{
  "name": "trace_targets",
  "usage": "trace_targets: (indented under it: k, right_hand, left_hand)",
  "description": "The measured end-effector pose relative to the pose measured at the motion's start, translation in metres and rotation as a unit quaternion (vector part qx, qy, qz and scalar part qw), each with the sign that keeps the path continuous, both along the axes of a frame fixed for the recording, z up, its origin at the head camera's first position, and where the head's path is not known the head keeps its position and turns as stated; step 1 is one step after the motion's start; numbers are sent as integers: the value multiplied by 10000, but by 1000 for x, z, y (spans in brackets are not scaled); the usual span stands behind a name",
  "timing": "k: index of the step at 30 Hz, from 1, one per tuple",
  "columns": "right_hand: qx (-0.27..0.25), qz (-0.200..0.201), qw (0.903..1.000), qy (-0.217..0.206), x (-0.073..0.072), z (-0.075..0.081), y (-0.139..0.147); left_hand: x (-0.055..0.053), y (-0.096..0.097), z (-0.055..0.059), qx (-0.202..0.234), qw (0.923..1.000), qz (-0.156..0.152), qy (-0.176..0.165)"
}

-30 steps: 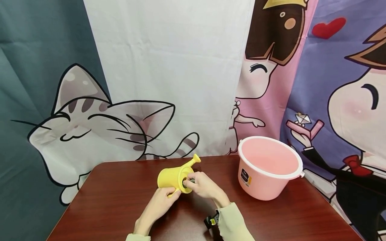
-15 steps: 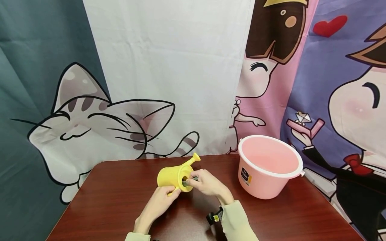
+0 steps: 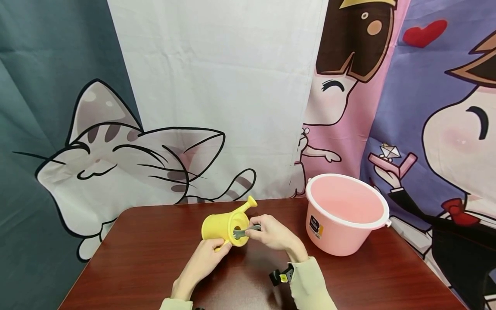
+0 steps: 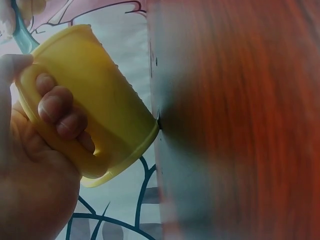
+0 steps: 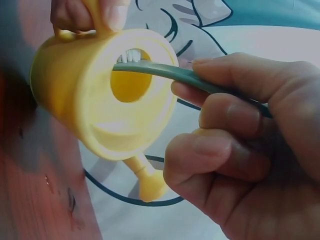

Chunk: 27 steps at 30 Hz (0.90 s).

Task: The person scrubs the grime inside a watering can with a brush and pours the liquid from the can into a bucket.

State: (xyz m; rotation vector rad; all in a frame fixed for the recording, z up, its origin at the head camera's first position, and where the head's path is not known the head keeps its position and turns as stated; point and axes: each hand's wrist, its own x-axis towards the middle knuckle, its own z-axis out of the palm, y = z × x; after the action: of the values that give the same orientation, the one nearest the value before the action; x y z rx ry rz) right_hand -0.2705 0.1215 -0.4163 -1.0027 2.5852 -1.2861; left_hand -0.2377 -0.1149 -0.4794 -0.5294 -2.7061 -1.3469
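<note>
My left hand (image 3: 205,260) grips a yellow watering can (image 3: 216,227) by its handle, with several fingers curled through the loop in the left wrist view. The can lies tipped on its side above the table, its opening turned to the right and its spout (image 5: 150,184) pointing away. Between thumb and fingers, my right hand (image 3: 274,234) pinches a green toothbrush (image 5: 182,76). Its head, with white bristles (image 5: 131,56), reaches to the round hole in the can's top, bristles facing the handle side. The can's inside is mostly hidden.
A pink bucket (image 3: 333,236) with a white rim stands to the right on the dark red wooden table (image 3: 147,245). Behind the table hangs a cloth backdrop (image 3: 232,86) with cartoon figures. A small black device (image 3: 280,276) is strapped to my right wrist.
My right hand has moved to the right and drawn the toothbrush outward, so its bristled head now shows at the hole. The left hand and watering can have hardly moved.
</note>
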Motion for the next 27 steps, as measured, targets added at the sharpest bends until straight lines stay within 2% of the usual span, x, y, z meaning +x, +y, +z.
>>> trace_targets:
  k: [7, 15, 22, 27]
  right_hand:
    - [-88, 5, 10000, -34, -1, -1, -1]
    - [-179, -52, 9996, -211, -3, -12, -11]
    - [34, -21, 10000, 7, -4, -20, -24]
    - [-58, 46, 10000, 7, -3, -23, -26]
  left_hand:
    - [-1, 0, -1, -19, 10000, -8, 29]
    - [0, 0, -2, 10, 9999, -2, 102]
    - [1, 0, -1, -27, 9999, -6, 143]
    - [0, 1, -2, -1, 9999, 12, 133]
